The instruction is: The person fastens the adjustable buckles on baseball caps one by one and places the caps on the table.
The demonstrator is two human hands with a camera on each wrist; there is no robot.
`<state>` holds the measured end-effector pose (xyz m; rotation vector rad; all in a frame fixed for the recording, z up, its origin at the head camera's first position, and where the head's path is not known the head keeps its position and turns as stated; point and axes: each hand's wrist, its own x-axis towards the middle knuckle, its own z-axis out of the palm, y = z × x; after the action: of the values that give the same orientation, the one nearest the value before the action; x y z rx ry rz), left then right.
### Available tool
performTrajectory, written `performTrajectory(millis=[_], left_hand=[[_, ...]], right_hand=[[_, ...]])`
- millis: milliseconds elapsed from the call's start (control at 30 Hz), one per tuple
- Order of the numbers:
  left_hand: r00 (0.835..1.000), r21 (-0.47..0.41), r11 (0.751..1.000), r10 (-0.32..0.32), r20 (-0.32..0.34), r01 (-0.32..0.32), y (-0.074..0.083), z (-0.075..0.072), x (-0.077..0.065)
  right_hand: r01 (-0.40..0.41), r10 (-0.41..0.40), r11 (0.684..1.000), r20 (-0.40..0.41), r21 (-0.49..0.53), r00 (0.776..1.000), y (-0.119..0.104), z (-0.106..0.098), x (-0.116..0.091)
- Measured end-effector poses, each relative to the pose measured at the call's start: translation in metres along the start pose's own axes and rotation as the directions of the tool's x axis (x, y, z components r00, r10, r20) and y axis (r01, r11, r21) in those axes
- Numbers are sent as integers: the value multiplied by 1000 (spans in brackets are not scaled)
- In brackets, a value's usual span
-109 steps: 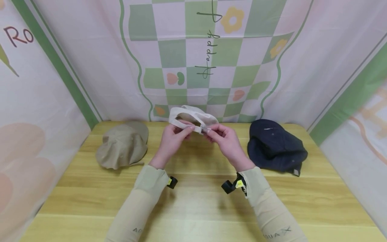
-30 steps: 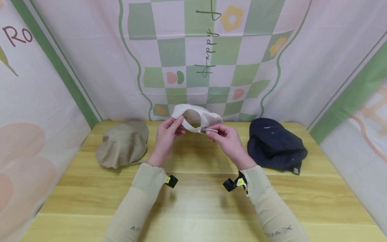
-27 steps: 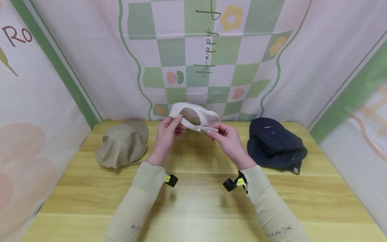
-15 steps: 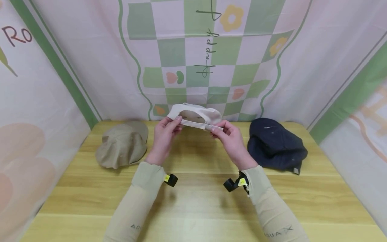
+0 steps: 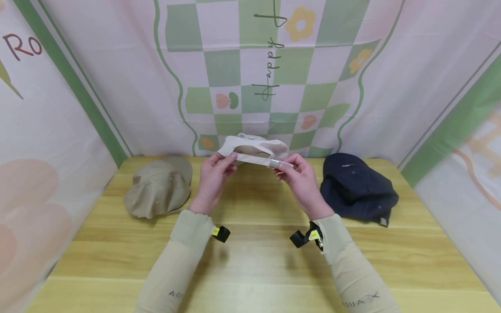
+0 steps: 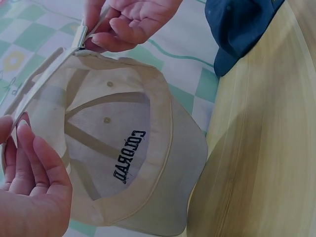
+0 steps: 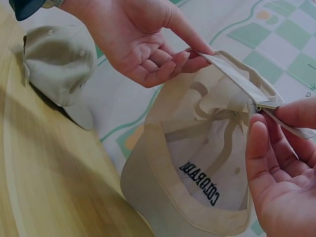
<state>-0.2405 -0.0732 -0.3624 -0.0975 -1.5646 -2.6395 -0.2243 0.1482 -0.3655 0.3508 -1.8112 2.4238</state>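
Note:
A cream baseball cap (image 5: 277, 148) is held up near the table's far edge, its rear opening facing me. Its adjustment strap (image 5: 252, 159) runs nearly straight between my hands. My left hand (image 5: 212, 179) pinches the strap's left part between thumb and fingers. At the other end, my right hand (image 5: 302, 183) pinches the strap at the metal buckle (image 7: 269, 105), with the loose strap end sticking out past it. In the left wrist view the inside of the crown shows, with dark mirrored lettering (image 6: 131, 157), and the brim (image 6: 185, 180) points away from my left hand.
A khaki cap (image 5: 156, 191) lies at the left of the wooden table (image 5: 250, 274). To the right lies a navy cap (image 5: 356, 187), its strap end hanging toward me. A printed checkered cloth (image 5: 256, 65) rises behind the table.
My left hand has moved left along the strap and my right hand slightly right. The strap, bowed a second ago, is now straight, and more of the buckle shows.

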Motion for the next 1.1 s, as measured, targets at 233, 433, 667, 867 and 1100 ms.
performTrajectory(millis=[233,433,667,867,1100], left_hand=[[1000,4,1000,10,-1,-10,-1,-1,1],[1000,9,1000,1,13,-1,-2,-2,1],[998,38,999,-37,48,35,-2,-3,1],[997,72,997,-47,61,43,0,-2,-1],[997,86,996,-37,65,31,1,0,-2]], right_hand=[[-16,16,1000,18,-15,1000,0,0,-1],[-20,20,1000,27,-14,999,0,-1,0],[-23,23,1000,41,-2,999,1,-1,-1],[-50,56,996,93,-75,994,1,-1,0],[-49,80,977,139,-210,987,6,-3,2]])
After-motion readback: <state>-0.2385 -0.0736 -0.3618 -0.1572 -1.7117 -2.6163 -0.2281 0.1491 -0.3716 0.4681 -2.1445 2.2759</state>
